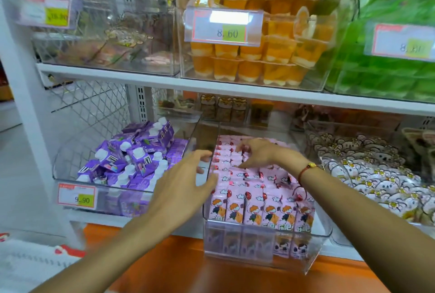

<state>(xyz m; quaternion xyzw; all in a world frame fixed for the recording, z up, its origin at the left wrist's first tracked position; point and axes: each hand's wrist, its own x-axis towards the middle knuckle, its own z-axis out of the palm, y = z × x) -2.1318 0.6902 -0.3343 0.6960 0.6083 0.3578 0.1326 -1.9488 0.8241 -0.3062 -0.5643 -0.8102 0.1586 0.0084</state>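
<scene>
A clear plastic bin [306,249] on the lower shelf holds several pink snack packs [256,208] standing in rows. My left hand [186,182] hovers at the bin's left wall with fingers spread, its fingertips near the wall's top edge. My right hand [256,152] reaches over the back rows of pink packs, and its fingers pinch the top of one pack there. A red cord bracelet [306,170] is on my right wrist.
To the left a clear bin [70,170] holds purple cartons [131,158]. At right lie white cartoon packs [376,175]. The shelf above carries orange jelly cups [259,57], a green-filled bin [388,69] and price tags. An orange ledge [188,269] runs below.
</scene>
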